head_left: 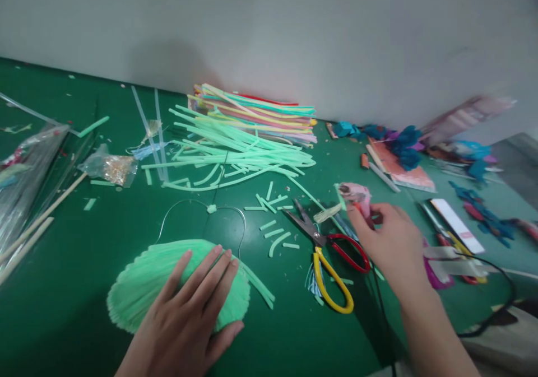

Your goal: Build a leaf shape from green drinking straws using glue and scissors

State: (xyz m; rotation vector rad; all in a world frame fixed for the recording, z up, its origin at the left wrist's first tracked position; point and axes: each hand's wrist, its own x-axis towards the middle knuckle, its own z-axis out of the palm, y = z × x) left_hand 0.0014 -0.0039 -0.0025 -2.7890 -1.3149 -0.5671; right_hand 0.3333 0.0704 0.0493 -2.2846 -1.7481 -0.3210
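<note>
A pair of scissors with one red and one yellow handle lies on the green counter, its blades parted and directed away from the person, and serves as the reference for all positions. To the left of the scissors, the left hand rests palm down on a fuzzy green oval piece, fingers extended and thumb set apart. A thin curved wire, bearing a small green knot, arches beyond this piece, also left of the scissors. To the right of the scissors, the right hand is closed around a pink tool, which it holds beyond the red handle. Short green cuttings are scattered just left of the blades. Farther beyond the scissors and to the left lies a loose pile of long green stems, backed by a multicoloured bundle near the wall. Well to the left of the scissors is a clear bag of gold-coloured bits; well to the right are a white box and, farther back, dark blue petal-like pieces.
</note>
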